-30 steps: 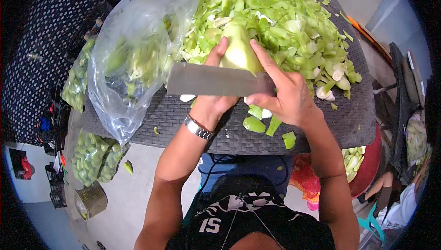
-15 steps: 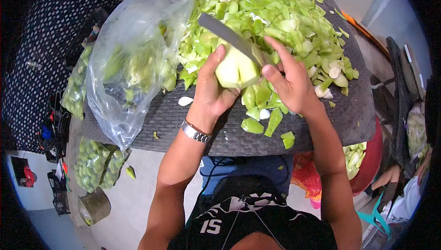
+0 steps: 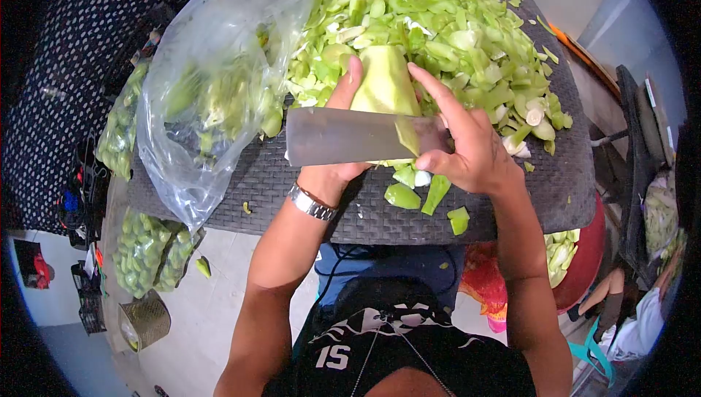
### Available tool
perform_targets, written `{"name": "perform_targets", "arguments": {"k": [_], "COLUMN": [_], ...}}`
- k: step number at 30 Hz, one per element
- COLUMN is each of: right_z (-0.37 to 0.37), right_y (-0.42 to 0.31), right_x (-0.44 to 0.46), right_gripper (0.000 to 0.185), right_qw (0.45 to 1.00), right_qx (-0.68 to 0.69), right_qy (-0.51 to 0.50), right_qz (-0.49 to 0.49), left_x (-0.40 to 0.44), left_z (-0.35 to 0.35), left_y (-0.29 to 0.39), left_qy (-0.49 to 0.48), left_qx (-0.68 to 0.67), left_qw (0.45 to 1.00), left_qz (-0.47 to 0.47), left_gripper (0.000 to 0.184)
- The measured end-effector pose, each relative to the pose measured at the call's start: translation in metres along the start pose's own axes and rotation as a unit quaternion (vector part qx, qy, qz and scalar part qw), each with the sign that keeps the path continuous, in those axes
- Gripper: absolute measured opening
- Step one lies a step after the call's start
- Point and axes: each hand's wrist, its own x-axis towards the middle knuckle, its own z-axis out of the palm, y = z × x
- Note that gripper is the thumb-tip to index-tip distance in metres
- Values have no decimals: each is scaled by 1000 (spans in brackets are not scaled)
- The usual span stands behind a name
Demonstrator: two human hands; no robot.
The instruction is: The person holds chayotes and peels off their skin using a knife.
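My left hand [image 3: 344, 93] is closed around a peeled pale-green fruit [image 3: 383, 79], its thumb up along the left side and the lower fingers partly hidden. Across the near part of the fruit lies the broad grey blade of a knife [image 3: 339, 136], pointing left. My right hand [image 3: 471, 147] grips this knife at its right end, and the grip covers the handle. A strip of green peel [image 3: 407, 136] clings to the blade. Behind both hands rises a large heap of green peelings [image 3: 453, 39], with several loose pieces near the table's front.
A clear plastic bag [image 3: 212, 54] with green pieces lies on the left of the dark woven table [image 3: 292, 218]. Bags of green produce [image 3: 139, 255] and a metal tin [image 3: 144, 322] stand below. A red basin [image 3: 588, 269] sits lower right, near another person's arm [image 3: 604, 295].
The knife has come down towards me, its blade turning from a steep slant to nearly level. The fruit's cleft end has tipped out of sight, and its long side now shows.
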Motion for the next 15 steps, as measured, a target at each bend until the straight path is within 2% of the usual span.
{"name": "perform_targets", "arguments": {"k": [3,6,8,10,12,13,15], "right_z": [1,4,-2,-1,3,7,10], "right_y": [6,10,2,4,7,9,10], "right_x": [-1,-1,-2,1,3,5,6], "right_gripper": [100,106,99,85,77,75,72], "right_qw": [1000,999,998,990,973,962,948], "right_qx": [9,8,32,100,168,202,238], "right_qy": [14,37,4,20,40,50,64], "right_qz": [3,11,55,100,151,177,203], "left_x": [1,2,1,2,2,0,0], "left_z": [-6,-8,-7,-7,-2,-3,-2], "left_y": [-4,-4,-5,-5,-5,-4,-5], "left_qy": [-4,-20,-25,-47,3,-21,-19], "left_qx": [73,58,39,4,29,12,29], "left_qw": [997,998,999,999,999,999,999], "left_qz": [24,15,7,10,37,24,19], "left_gripper": [62,63,64,67,67,57,51]}}
